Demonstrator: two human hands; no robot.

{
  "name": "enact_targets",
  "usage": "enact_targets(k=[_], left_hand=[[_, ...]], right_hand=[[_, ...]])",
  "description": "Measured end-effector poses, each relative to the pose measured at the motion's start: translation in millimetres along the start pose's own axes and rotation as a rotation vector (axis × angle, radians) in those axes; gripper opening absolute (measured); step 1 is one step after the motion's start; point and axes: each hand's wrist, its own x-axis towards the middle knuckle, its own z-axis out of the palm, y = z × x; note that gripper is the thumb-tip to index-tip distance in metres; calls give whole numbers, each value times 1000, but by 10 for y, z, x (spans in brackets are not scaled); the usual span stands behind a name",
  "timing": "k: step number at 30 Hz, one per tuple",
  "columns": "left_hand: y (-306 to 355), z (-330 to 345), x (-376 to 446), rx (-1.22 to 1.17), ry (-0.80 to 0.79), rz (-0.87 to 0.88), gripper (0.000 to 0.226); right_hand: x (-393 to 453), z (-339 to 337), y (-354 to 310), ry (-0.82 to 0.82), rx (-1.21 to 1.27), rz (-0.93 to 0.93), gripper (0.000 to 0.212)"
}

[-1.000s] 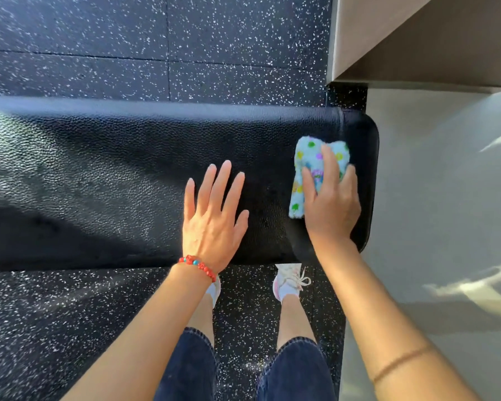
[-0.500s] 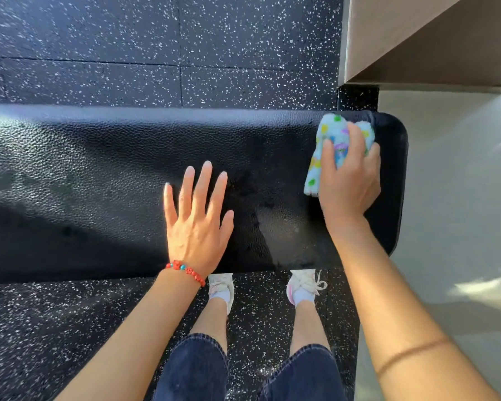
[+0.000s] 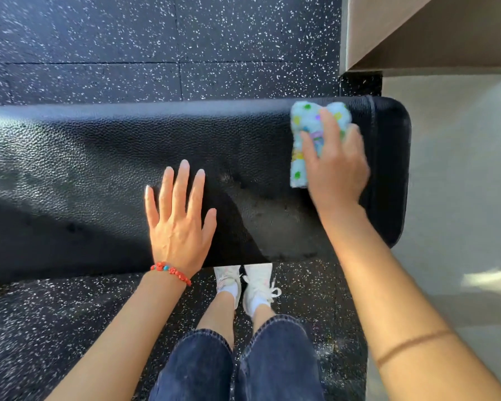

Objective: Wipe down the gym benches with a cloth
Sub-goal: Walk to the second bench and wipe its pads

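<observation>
A black padded gym bench (image 3: pixel 84 157) runs across the view from the left edge to its rounded right end. My right hand (image 3: pixel 337 169) presses a folded light-blue cloth (image 3: pixel 305 131) with coloured spots onto the pad near the far right end, fingers laid over it. The hand hides the cloth's right half. My left hand (image 3: pixel 180 221) rests flat on the pad's near middle, fingers straight and spread, a red bead bracelet on the wrist. A damp smear shows on the pad between the two hands.
Black speckled rubber flooring (image 3: pixel 156 47) lies beyond and in front of the bench. Pale smooth floor (image 3: pixel 460 169) starts right of the bench end. A beige wall or ledge (image 3: pixel 417 30) stands at the top right. My feet in white shoes (image 3: pixel 252 285) stand at the bench's near edge.
My right hand slid the cloth away from me toward the bench's far edge near the right end. The left hand stayed flat on the pad.
</observation>
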Motion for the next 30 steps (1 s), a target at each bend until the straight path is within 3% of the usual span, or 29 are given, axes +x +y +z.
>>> enact_targets(k=[5,12,16,21,25,27,30], left_hand=[[1,32,-13,14,7,-2,58],[41,20,-101,-3,54,-34,55],[36,16,-259,21,57,-46,53],[-45,75,-327,35,50,-12,53],[-51,132,-330,39,74,-7,53],[-51,158,-338,45,87,-7,53],[-51,179,-335,32,99,-12,53]], right_hand=[[-81,-55,43,-56,74,277,41],[-478,-16,-674,-87,174,-4,35],[-466,-38,-332,-39,139,-151,33],[-596,-184,325,-21,71,136,37],[-656,-234,281,-95,138,308,38],[-724,-220,72,-74,144,310,38],[-962,-178,-331,-46,156,150,34]])
